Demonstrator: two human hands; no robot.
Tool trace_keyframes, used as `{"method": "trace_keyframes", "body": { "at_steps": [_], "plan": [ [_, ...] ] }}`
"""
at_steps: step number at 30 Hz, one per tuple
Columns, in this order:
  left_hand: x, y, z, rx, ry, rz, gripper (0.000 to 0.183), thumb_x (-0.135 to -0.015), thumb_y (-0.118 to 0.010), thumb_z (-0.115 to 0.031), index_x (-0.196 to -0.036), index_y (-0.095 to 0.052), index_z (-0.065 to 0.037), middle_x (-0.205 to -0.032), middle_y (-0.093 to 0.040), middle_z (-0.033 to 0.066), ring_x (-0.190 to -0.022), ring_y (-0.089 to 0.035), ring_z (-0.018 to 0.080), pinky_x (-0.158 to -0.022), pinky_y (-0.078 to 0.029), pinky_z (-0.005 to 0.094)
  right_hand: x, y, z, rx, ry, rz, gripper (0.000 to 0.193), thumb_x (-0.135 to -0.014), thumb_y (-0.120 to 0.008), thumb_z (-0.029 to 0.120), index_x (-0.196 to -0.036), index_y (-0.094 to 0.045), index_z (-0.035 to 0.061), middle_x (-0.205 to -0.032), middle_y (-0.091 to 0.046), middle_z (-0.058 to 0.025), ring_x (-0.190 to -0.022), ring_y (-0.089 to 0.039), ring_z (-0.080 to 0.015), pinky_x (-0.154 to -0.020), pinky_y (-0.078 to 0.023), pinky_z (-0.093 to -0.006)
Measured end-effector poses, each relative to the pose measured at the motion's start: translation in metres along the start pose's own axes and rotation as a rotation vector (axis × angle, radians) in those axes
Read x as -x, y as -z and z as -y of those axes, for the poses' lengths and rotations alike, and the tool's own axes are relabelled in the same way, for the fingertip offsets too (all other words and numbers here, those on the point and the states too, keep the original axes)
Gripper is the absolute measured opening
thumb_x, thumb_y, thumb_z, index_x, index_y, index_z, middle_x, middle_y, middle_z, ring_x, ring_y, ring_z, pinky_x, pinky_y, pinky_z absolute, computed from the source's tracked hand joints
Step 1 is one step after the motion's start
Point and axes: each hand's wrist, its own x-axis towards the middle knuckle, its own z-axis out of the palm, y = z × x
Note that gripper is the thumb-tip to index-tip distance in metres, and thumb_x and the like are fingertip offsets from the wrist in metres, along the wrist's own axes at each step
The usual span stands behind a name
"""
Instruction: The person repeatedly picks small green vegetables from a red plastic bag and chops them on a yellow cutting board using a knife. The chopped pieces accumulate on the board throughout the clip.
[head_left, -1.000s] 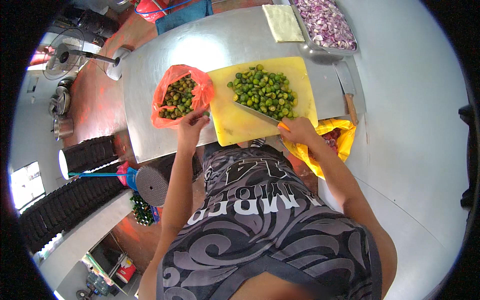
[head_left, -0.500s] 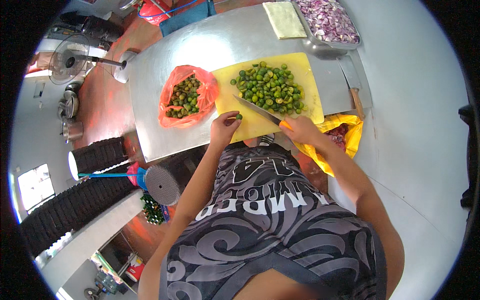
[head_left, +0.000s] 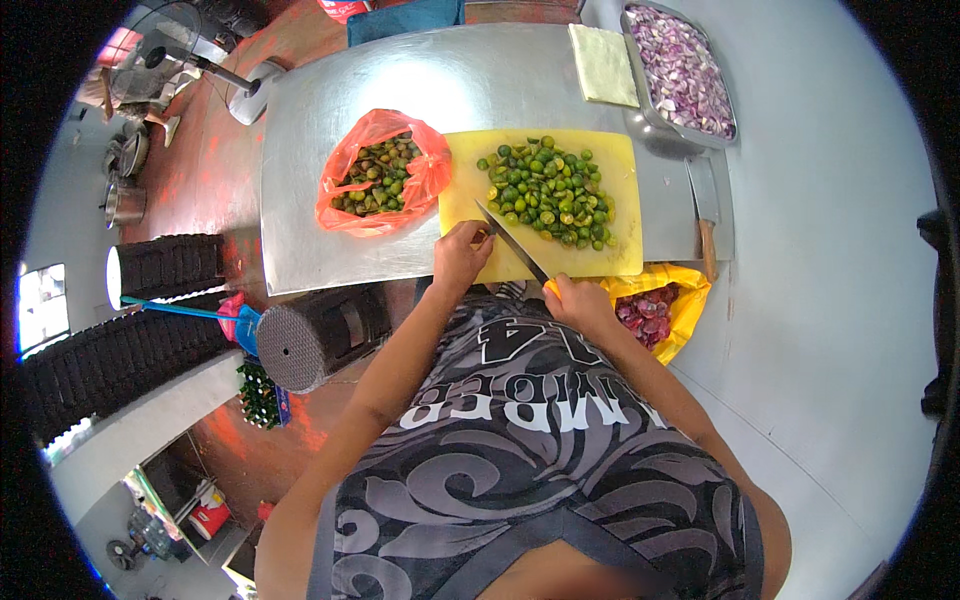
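A yellow cutting board lies on the steel table with a heap of small green limes on it. My right hand grips a knife by its orange handle; the blade points up-left across the board's near edge. My left hand pinches something small on the board beside the blade tip; the item is hidden under my fingers. An orange plastic bag with more limes sits left of the board.
A steel tray of chopped red onion stands at the far right, a pale cloth beside it. A cleaver lies right of the board. A yellow bag with red onions hangs off the table edge. A stool stands lower left.
My left hand left the orange bag and came right to the board's near edge. The knife swung so its tip now meets my left fingers.
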Motion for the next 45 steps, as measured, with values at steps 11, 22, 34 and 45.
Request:
{"method": "trace_keyframes", "body": {
  "at_steps": [11,22,34,45],
  "plan": [
    [-0.002,0.003,-0.006,0.026,-0.049,-0.038,0.018,-0.083,-0.079,-0.012,-0.097,-0.071,-0.003,-0.093,-0.072,0.0125,-0.081,-0.074,0.0265,-0.072,-0.06,0.0366,-0.013,0.005,0.009,0.011,-0.021,0.035,0.033,-0.096,-0.057,0.038,-0.091,-0.059,0.0059,-0.063,-0.065,-0.0212,-0.06,-0.067,-0.0432,-0.057,-0.053,-0.0577],
    [-0.004,0.003,0.005,0.057,-0.139,-0.061,0.016,-0.082,-0.078,-0.012,-0.096,-0.072,-0.006,-0.094,-0.072,0.0101,-0.086,-0.072,0.0298,-0.073,-0.059,0.039,-0.08,-0.009,0.047,-0.048,-0.067,0.051,0.036,-0.099,-0.053,0.034,-0.098,-0.061,-0.0011,-0.074,-0.068,-0.0258,-0.069,-0.068,-0.0465,-0.066,-0.054,-0.0578],
    [-0.023,0.022,0.008,0.1,0.109,-0.095,0.024,-0.088,-0.076,-0.021,-0.105,-0.074,-0.003,-0.095,-0.073,0.0139,-0.082,-0.072,0.029,-0.075,-0.057,0.0395,0.014,-0.03,-0.028,0.027,-0.049,0.051,0.041,-0.1,-0.052,0.045,-0.105,-0.057,0.0048,-0.062,-0.064,-0.0222,-0.058,-0.066,-0.0454,-0.054,-0.052,-0.0583],
    [-0.073,0.201,0.105,-0.559,0.187,-0.251,0.018,-0.082,-0.067,-0.013,-0.097,-0.078,-0.012,-0.099,-0.074,0.017,-0.091,-0.071,0.0352,-0.081,-0.057,0.0444,-0.017,-0.041,-0.011,-0.036,0.115,0.13,0.042,-0.098,-0.055,0.051,-0.097,-0.06,0.0095,-0.061,-0.064,-0.0207,-0.057,-0.066,-0.0436,-0.055,-0.053,-0.0571]
  ]
}}
